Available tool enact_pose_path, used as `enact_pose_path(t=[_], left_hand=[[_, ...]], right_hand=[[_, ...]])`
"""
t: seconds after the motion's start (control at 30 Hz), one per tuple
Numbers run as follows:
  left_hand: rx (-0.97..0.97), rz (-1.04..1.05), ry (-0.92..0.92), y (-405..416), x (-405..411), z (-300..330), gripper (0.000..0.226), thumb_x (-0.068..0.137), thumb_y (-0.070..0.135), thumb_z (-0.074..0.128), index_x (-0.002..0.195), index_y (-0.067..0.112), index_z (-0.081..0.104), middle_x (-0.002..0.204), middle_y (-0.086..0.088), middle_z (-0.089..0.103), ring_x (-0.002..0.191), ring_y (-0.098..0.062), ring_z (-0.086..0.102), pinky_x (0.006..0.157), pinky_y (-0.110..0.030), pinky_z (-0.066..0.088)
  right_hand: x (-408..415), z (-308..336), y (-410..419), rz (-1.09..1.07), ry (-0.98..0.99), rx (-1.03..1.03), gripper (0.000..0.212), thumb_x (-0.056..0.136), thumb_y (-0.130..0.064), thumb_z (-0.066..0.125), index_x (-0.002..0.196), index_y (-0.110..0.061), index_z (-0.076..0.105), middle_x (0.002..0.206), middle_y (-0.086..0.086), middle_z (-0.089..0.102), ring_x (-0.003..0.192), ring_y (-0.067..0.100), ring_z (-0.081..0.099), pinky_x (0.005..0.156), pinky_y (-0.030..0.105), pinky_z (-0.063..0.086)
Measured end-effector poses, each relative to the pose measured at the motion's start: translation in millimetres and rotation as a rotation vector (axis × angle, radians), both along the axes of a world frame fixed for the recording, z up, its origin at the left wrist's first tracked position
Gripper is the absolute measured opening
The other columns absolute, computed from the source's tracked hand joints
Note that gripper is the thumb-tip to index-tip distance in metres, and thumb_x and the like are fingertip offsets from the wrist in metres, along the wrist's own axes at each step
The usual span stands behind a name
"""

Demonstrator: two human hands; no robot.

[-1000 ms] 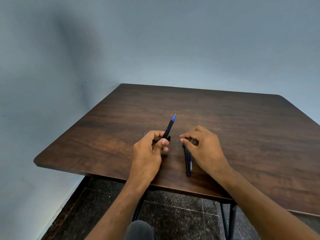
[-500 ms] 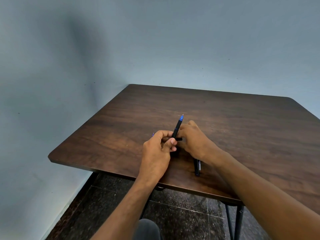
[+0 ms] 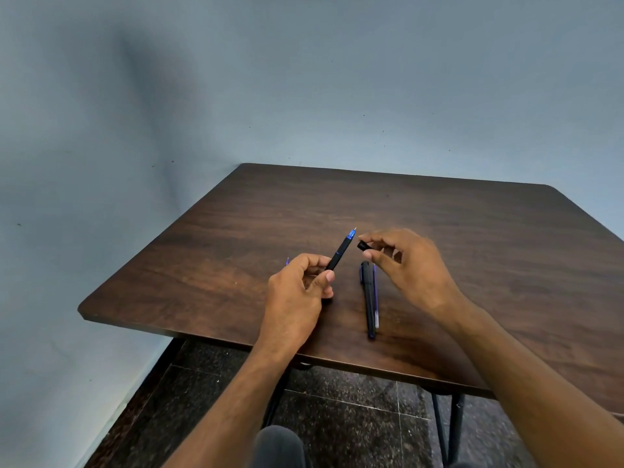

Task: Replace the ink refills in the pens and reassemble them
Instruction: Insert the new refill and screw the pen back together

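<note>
from above the hands: the left hand [image 3: 297, 285] grasps a black pen [image 3: 341, 252], blue tip tilted up and away. the right hand [image 3: 408, 265] pinches a small black cap [image 3: 362, 245] just beside that tip, not touching it. between the hands, near the table's front edge, a second black pen [image 3: 368, 298] lies touching a thin refill [image 3: 375, 298]. a blue point [image 3: 287, 261] peeks out behind the left knuckles. the brown table [image 3: 472, 248] stands against a blue wall [image 3: 304, 79], with bare wood beyond the hands.

On dark wooden table [image 3: 439, 231]: capped black pen [image 3: 368, 298] touching thin clear-ended refill [image 3: 375, 298] at its 3 o'clock; uncapped black pen [image 3: 341, 251] at 10 o'clock, small black cap [image 3: 362, 245] at 12.
</note>
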State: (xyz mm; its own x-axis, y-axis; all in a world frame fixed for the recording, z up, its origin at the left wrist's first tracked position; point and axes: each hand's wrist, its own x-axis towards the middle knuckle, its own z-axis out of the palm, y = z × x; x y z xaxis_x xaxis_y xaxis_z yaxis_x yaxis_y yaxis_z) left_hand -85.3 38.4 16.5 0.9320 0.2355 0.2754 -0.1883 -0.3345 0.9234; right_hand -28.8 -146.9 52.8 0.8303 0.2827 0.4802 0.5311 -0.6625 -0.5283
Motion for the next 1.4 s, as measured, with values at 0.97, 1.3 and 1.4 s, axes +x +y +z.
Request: enact_pose_path(t=[0.97, 1.3, 1.4], left_hand=[[0.369, -0.062, -0.061, -5, 1, -3, 0.024, 0.084, 0.020, 0.079, 0.102, 0.035, 0.075, 0.093, 0.026, 0.068, 0.095, 0.014, 0.061, 0.081, 0.000, 0.044], [0.520, -0.074, -0.167, -11, 0, -6, 0.020, 0.093, 0.017, 0.069, 0.112, 0.022, 0.073, 0.102, 0.008, 0.072, 0.094, -0.001, 0.061, 0.084, -0.004, 0.041], [0.618, -0.106, -0.229, -16, 0, -6, 0.022, 0.097, 0.016, 0.063, 0.116, 0.012, 0.073, 0.104, -0.004, 0.074, 0.098, -0.018, 0.065, 0.089, -0.026, 0.049]], right_hand=[[-17, -31, -28, 0.161, 0.223, 0.426, 0.023, 0.092, 0.004, 0.066, 0.102, -0.013, 0.076, 0.099, -0.002, 0.071, 0.075, -0.002, 0.060, 0.073, 0.022, 0.044], [-19, -29, -26, 0.142, 0.282, 0.420, 0.014, 0.094, -0.009, 0.069, 0.103, -0.018, 0.074, 0.085, -0.010, 0.069, 0.061, -0.005, 0.058, 0.062, 0.019, 0.051], [-19, -29, -25, 0.159, 0.289, 0.377, 0.016, 0.095, -0.008, 0.068, 0.102, -0.021, 0.073, 0.084, -0.015, 0.067, 0.068, -0.010, 0.060, 0.067, 0.011, 0.045]])
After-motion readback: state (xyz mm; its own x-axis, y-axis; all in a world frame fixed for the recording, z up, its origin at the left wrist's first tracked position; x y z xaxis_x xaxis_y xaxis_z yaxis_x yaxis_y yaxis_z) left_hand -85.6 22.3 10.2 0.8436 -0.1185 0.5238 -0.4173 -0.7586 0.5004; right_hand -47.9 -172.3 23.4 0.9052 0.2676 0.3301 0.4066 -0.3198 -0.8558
